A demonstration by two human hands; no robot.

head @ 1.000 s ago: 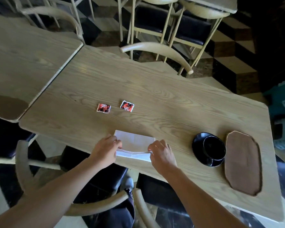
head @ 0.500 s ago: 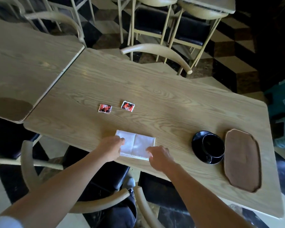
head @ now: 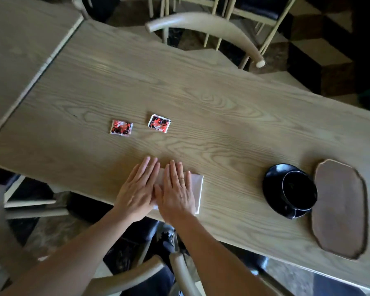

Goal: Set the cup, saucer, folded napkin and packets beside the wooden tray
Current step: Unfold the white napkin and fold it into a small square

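A white folded napkin (head: pixel 197 189) lies near the table's front edge. My left hand (head: pixel 137 189) and my right hand (head: pixel 176 191) press flat on it side by side with straight fingers, covering most of it. Two red-and-black packets (head: pixel 121 127) (head: pixel 159 122) lie on the table beyond my hands. At the right, a black cup (head: pixel 299 190) sits on a black saucer (head: pixel 272 182), touching the left edge of the dark wooden tray (head: pixel 340 207).
The wooden table (head: pixel 222 103) joins a second table (head: pixel 19 39) at the left. Chairs (head: pixel 203 24) stand along the far side, and chair backs (head: pixel 137 276) curve just below the front edge.
My hands folded the napkin over and moved together on top of it. Both now lie flat, pressing it down. The view has shifted closer to the table.
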